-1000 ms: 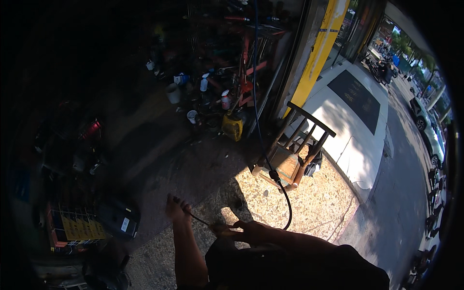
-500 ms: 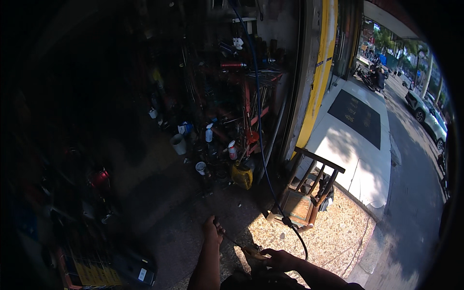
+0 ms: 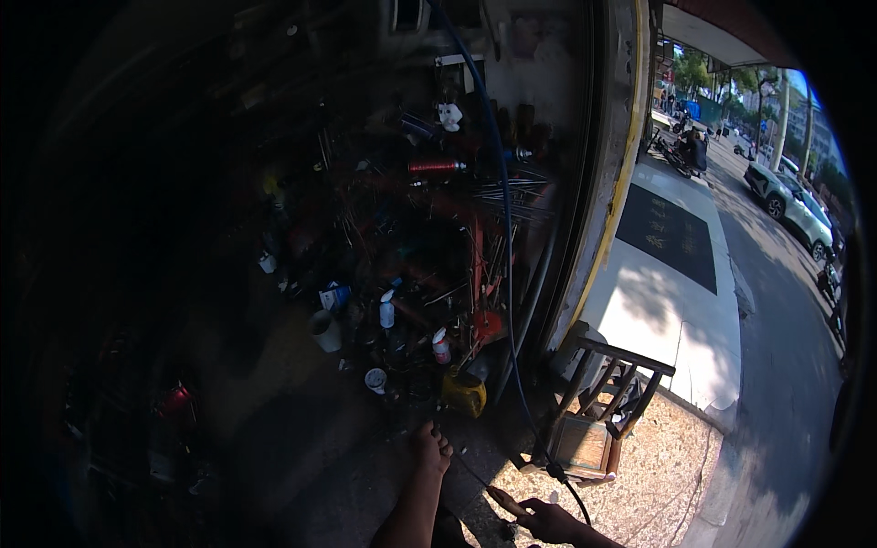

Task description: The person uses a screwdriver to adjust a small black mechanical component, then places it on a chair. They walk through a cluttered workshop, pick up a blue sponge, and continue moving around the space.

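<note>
My left hand [image 3: 435, 446] is closed around the dark end of a thin rod [image 3: 469, 472]. The rod slants down to the right, toward a tan, elongated piece [image 3: 505, 499] whose exact kind I cannot make out. My right hand [image 3: 548, 522] grips that piece at its near end, with thumb and fingers pressed together. Whether rod and tan piece are joined or only touch is unclear. Both hands are low in the view, the left in shade and the right by the sunlit speckled floor [image 3: 658, 475].
A wooden chair [image 3: 585, 447] stands right of my hands. A dark blue hose [image 3: 508, 247] hangs down past it. Ahead are a yellow jug [image 3: 464, 393], spray bottles [image 3: 387, 310], a bucket [image 3: 325, 331] and a cluttered red rack [image 3: 477, 265]. Beyond the doorway, a car [image 3: 791, 203] stands on the street.
The view has tilted up, so the chair and jug sit lower in it. Both hands have shifted right and down in the picture, keeping their grips.
</note>
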`<act>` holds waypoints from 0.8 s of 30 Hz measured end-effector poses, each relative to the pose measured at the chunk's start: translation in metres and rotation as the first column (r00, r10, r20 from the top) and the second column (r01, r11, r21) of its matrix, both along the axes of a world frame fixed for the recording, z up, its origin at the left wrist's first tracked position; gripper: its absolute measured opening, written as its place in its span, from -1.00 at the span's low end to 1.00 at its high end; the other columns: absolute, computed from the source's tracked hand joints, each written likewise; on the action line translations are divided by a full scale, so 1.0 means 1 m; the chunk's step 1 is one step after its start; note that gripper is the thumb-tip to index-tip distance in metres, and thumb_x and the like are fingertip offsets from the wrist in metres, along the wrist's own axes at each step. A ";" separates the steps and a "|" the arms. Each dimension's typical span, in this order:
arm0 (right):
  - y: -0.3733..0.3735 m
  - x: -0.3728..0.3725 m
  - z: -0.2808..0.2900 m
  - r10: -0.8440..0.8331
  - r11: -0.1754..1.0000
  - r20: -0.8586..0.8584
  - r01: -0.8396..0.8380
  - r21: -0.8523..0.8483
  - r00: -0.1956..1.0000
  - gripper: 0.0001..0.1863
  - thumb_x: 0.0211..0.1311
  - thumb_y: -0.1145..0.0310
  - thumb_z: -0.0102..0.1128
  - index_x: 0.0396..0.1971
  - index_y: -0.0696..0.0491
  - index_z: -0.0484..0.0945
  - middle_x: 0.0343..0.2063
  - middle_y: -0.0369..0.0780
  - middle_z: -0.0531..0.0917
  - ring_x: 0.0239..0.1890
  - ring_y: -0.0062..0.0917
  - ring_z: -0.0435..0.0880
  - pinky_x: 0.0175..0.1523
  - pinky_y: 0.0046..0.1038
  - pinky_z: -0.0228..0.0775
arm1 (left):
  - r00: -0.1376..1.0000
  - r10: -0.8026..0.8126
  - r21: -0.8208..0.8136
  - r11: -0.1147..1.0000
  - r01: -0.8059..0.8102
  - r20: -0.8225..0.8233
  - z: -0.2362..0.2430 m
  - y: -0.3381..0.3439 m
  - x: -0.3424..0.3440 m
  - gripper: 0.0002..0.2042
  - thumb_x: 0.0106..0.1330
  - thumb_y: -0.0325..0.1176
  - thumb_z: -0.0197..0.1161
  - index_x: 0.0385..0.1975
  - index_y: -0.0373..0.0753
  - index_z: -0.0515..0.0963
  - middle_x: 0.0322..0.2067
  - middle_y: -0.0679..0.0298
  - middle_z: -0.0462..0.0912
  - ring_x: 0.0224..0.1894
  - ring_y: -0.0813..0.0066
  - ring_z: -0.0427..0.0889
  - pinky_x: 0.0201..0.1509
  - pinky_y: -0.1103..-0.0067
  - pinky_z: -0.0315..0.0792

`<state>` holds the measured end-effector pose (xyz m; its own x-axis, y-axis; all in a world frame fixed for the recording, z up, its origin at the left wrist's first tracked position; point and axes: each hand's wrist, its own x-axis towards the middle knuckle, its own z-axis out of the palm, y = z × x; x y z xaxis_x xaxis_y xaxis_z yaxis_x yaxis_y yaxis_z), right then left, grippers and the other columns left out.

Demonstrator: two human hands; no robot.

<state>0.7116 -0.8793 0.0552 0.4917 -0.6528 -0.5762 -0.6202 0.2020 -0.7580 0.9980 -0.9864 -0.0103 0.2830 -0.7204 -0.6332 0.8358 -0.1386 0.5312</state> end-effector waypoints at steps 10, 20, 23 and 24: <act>-0.047 0.100 0.020 -0.245 0.967 0.053 0.240 0.079 0.968 -0.47 0.34 0.03 0.17 0.15 0.06 0.42 -0.58 -0.30 0.60 -0.55 -0.67 0.55 -0.43 -0.51 0.40 | 0.977 -0.184 -0.055 0.982 0.179 -0.107 0.020 -0.112 0.077 -0.80 0.44 -0.22 0.01 -0.45 -0.09 0.32 -0.70 0.48 0.03 -0.70 0.62 0.00 -0.64 0.60 -0.03; -0.070 0.133 0.003 -0.372 0.928 0.199 0.371 0.043 0.907 -0.35 0.34 -0.09 0.10 0.18 0.14 0.38 -0.59 -0.28 0.56 -0.55 -0.63 0.52 -0.44 -0.52 0.35 | 0.935 -0.233 -0.033 0.968 0.250 0.268 0.054 -0.154 0.137 -0.86 0.40 -0.28 0.12 -0.24 -0.21 0.44 -0.60 0.43 0.21 -0.61 0.58 0.16 -0.53 0.52 0.19; -0.073 0.127 0.012 -0.541 0.836 0.248 0.482 0.260 0.804 -0.35 0.36 -0.04 0.12 0.24 0.13 0.30 -0.65 -0.36 0.45 -0.66 -0.73 0.38 -0.55 -0.58 0.21 | 0.734 -0.168 -0.162 0.921 0.356 0.658 0.123 -0.235 0.143 -0.90 0.36 -0.32 0.18 -0.38 -0.17 0.49 -0.59 0.47 0.28 -0.59 0.65 0.22 -0.57 0.56 0.16; -0.078 0.129 0.013 -0.563 0.822 0.218 0.513 0.246 0.797 -0.36 0.36 -0.03 0.12 0.22 0.15 0.31 -0.66 -0.37 0.44 -0.67 -0.74 0.36 -0.56 -0.59 0.19 | 0.624 0.010 -0.332 0.853 0.402 0.782 0.127 -0.280 0.156 -0.87 0.34 -0.35 0.21 -0.36 -0.28 0.54 -0.60 0.46 0.40 -0.57 0.68 0.33 -0.51 0.59 0.24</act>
<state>0.8404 -0.9570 0.0685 0.2401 -0.7648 -0.5978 -0.1496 0.5793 -0.8013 1.1536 -1.2659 0.1168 0.3110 -0.9421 0.1257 0.1093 0.1668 0.9799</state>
